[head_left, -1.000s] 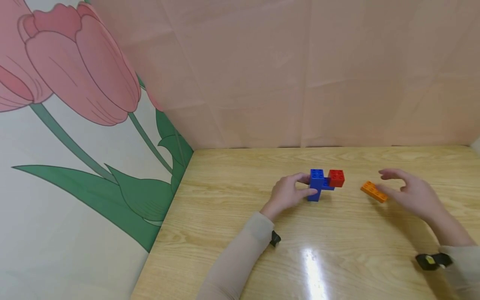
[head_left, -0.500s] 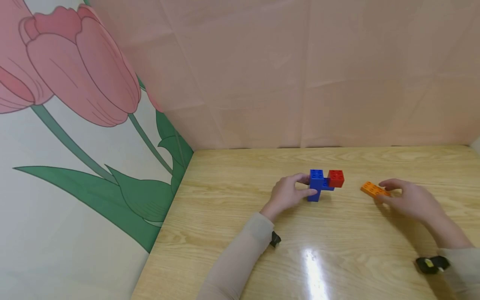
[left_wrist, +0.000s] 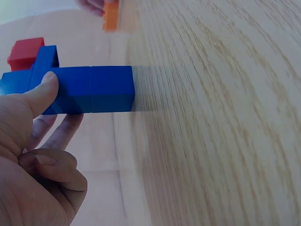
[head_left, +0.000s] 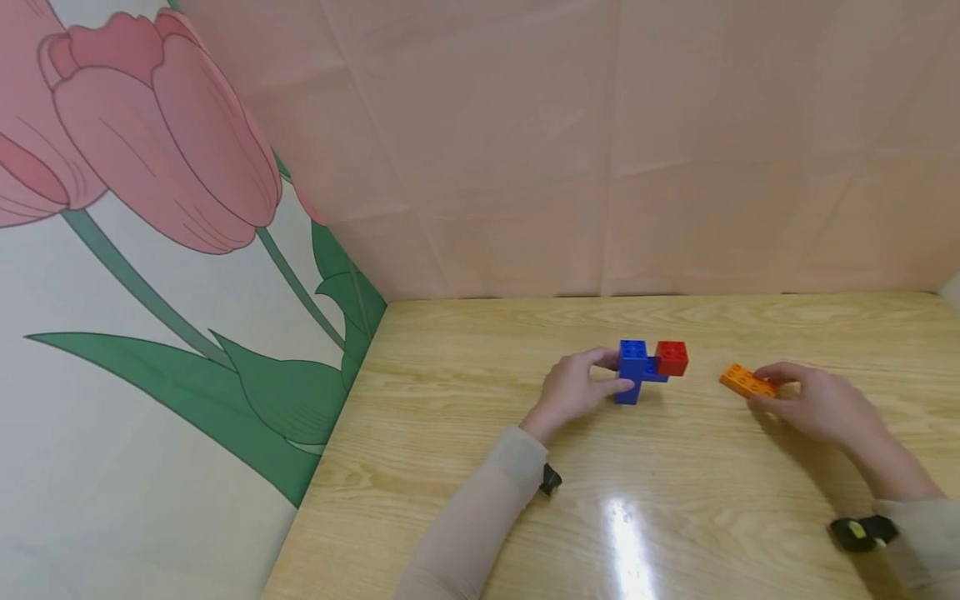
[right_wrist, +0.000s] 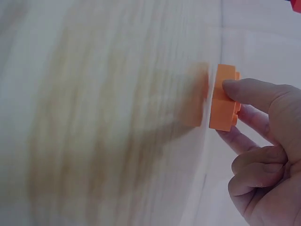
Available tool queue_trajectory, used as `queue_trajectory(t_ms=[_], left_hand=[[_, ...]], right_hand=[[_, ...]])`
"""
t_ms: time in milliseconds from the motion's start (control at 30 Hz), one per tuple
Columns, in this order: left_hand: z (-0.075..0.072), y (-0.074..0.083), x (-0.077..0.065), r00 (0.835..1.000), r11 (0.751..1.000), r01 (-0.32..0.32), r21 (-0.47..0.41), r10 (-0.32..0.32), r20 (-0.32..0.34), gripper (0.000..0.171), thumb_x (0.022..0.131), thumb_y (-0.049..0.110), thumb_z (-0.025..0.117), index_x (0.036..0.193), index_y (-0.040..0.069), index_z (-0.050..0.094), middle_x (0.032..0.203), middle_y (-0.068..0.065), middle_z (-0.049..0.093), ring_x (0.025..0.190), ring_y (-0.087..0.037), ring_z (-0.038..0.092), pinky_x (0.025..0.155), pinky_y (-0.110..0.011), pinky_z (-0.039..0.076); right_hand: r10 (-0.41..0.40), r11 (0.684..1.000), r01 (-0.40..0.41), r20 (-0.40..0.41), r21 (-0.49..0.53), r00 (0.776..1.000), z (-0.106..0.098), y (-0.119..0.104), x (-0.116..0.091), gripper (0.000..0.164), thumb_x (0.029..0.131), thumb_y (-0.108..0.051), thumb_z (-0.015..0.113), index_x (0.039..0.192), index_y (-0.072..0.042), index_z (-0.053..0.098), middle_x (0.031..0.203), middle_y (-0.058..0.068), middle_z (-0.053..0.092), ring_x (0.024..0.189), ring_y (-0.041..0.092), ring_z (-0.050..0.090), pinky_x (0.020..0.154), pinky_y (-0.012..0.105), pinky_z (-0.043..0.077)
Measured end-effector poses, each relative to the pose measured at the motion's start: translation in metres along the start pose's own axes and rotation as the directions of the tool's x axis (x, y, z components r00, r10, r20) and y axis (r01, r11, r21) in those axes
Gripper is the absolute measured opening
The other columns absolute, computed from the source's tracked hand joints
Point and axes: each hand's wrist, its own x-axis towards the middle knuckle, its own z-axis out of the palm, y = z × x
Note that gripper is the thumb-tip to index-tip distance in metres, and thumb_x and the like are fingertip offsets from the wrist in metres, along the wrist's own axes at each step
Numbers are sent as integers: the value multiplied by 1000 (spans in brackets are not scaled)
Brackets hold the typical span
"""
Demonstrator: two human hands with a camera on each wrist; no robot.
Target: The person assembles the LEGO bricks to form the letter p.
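My left hand (head_left: pixel 573 386) grips a stack of blue toy bricks (head_left: pixel 632 371) standing upright on the table. Partway up, a thinner blue brick (left_wrist: pixel 45 56) juts out sideways, carrying a red brick (head_left: pixel 672 358) on its far end. Thumb on one side and fingers behind, the left hand pinches the stack near this joint. To the right, my right hand (head_left: pixel 825 404) pinches an orange brick (right_wrist: pixel 222 101) by its long sides, studs facing up. In the right wrist view the brick is close over the tabletop, its reflection beside it.
The wooden table (head_left: pixel 450 375) ends at a pink cloth backdrop (head_left: pixel 510 167) behind the bricks. A tulip-printed sheet (head_left: pixel 187 300) rises along the left edge. Dark wrist devices (head_left: pixel 862 532) sit by both sleeves.
My right thumb and fingers have closed onto the orange brick, which has turned slightly. The left hand and the blue stack have stayed in place.
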Motion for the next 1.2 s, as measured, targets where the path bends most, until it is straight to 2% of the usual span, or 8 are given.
queue_trajectory(t_ms=[233,367,667,867,1067,1200], left_hand=[[0,0,0,1000,1000,4,4,-4,-2,48,93,55,72,136,36,66,119,22,68,126,-7,59,109,-43,45],[0,0,0,1000,1000,2,4,-2,-1,48,93,55,72,137,36,65,119,22,68,127,-8,59,109,-43,45],[0,-1,0,1000,1000,-8,15,8,-4,48,93,55,72,137,35,66,118,23,68,125,-7,59,108,-41,46],[1,0,0,1000,1000,-2,2,2,-5,47,93,55,72,136,36,66,117,24,68,126,-7,59,108,-42,45],[1,1,1,1000,1000,3,-3,-3,-2,47,93,54,73,136,36,66,117,24,68,127,-10,59,108,-43,45],[0,1,2,1000,1000,1,16,-1,-9,47,94,55,72,136,36,66,117,24,68,126,-8,59,108,-41,46]], right_hand=[[-1,999,3,-35,43,999,0,-5,-4,63,96,-52,72,137,-5,63,126,33,63,59,20,44,54,34,34],[-13,998,16,-57,56,998,-3,-9,-6,58,98,-47,71,137,-4,63,125,31,63,55,19,39,52,34,31],[-71,996,77,-149,38,986,-9,-16,-8,48,98,-37,74,134,-6,66,109,22,68,45,12,29,43,33,28],[-87,994,97,-181,44,980,-16,-23,-7,49,97,-37,76,134,-7,66,115,27,66,44,12,30,39,30,29],[-102,993,112,-195,41,975,-23,-32,-3,49,97,-36,76,134,-6,66,122,30,65,55,18,38,45,31,28],[-119,990,132,-206,51,971,-29,-39,1,49,97,-36,75,135,-7,67,130,33,62,67,31,55,48,32,33]])
